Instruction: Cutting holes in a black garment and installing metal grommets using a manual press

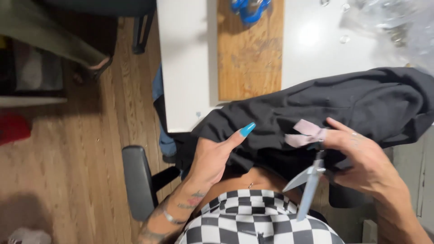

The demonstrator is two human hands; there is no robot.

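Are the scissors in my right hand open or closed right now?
Open. The scissors in the right hand show two blades spread apart into a V, pointing down below the pink bow.

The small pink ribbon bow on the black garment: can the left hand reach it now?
Probably yes: the left hand rests on the black garment beside the pink ribbon bow, nothing between.

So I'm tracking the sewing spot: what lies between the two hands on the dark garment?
In the head view, bare folds of the dark garment span from the left hand to the right hand. A pale pink bow sits beside the right fingers, with open scissors below.
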